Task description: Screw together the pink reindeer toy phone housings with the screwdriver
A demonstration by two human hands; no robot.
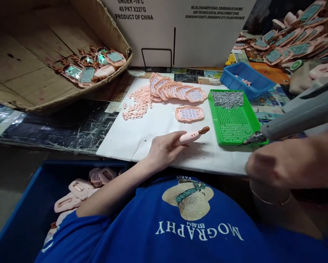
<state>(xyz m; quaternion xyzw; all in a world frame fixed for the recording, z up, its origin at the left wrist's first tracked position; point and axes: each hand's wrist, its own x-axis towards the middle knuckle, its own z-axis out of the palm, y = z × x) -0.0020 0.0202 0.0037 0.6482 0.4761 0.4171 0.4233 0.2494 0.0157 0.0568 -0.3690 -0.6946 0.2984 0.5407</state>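
My left hand (pixel 165 149) is closed on a pink plastic toy phone casing (pixel 189 137), turned edge-on, with a brown antler-like tip pointing right over the white board (pixel 117 142). At the right, my right hand (pixel 292 160) is smeared by motion, directly below the grey electric screwdriver (pixel 297 115); whether its fingers grip the tool I cannot tell. The screwdriver's bit hangs over the near right corner of the green tray (pixel 229 126), which holds many small screws (pixel 228 99). Beyond my left hand lies a pink keypad panel (pixel 189 114).
More keypad panels (pixel 177 89) overlap behind a heap of small pink pieces (pixel 140 100). A blue bin (pixel 242 75) stands behind the green tray. At left, a cardboard box (pixel 24 62) holds assembled toys; below, a blue crate (pixel 24 208) holds pink casings. Stacked parts (pixel 297 42) rise back right.
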